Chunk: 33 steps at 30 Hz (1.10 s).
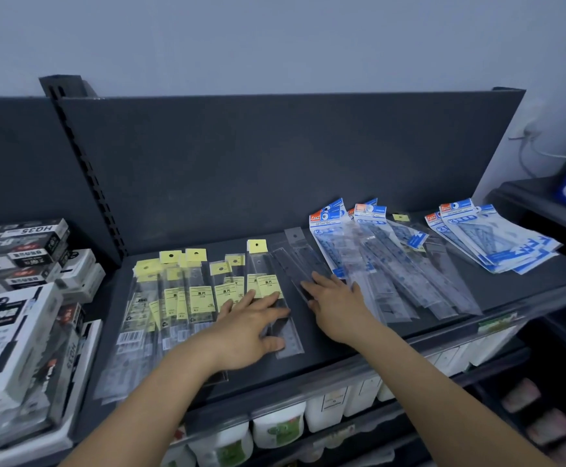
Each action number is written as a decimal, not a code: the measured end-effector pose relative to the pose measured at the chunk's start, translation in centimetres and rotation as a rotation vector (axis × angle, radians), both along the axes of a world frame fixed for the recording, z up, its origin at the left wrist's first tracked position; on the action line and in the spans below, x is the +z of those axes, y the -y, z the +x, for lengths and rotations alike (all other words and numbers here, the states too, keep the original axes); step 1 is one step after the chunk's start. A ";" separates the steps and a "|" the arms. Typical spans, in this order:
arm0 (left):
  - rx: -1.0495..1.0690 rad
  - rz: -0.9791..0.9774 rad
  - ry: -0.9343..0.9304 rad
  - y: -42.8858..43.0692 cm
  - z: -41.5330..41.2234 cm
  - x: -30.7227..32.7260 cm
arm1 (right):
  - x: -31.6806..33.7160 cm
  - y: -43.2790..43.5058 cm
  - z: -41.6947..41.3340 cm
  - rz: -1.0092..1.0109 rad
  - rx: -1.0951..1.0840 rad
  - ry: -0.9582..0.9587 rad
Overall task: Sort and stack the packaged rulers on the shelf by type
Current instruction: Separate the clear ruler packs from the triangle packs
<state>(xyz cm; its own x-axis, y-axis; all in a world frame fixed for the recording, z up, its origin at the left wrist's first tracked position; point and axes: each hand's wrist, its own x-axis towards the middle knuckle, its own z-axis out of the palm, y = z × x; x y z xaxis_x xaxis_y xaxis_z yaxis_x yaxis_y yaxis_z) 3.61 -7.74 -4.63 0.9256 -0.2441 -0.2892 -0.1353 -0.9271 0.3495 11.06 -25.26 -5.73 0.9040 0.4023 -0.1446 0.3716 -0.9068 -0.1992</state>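
While the left hand (251, 328) presses flat on yellow-labelled rulers (200, 298) at eight o'clock on the shelf (510, 284), the right hand (337, 306), unclenched, touches a clear-sleeved ruler (288, 267); light, stiff, slippery, so pinch its long edges, I'd say.

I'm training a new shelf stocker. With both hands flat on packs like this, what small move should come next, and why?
Probably the left hand should slide the rightmost yellow-labelled clear ruler pack left onto the spread of yellow-labelled packs. That pack lies at the spread's right edge, next to the dark unlabelled ruler packs that the right hand touches.
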 end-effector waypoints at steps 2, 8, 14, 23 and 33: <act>-0.007 0.013 -0.007 0.0 0.0 0.0 | 0.0 0.0 -0.1 -0.002 0.000 0.006; -0.024 0.063 0.002 0.0 -0.1 0.1 | 0.9 0.8 -0.9 0.089 -0.071 0.041; -0.025 0.100 0.027 0.1 -0.1 0.3 | 1.0 2.8 -1.8 -0.011 -0.277 0.129; -0.027 0.072 0.079 0.0 0.2 -0.2 | 1.4 4.0 -2.0 0.100 -0.296 0.093; -0.039 -0.014 0.239 0.8 -0.3 0.7 | 2.2 4.7 -2.9 0.333 -0.477 0.136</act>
<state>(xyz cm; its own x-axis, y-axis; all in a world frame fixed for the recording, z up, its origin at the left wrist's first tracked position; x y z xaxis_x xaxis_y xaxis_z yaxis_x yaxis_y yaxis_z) 3.27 -8.52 -3.90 0.9572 -0.2833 -0.0591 -0.2513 -0.9149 0.3159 8.17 -29.99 -3.48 0.9976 -0.0488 0.0491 -0.0193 -0.8768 -0.4804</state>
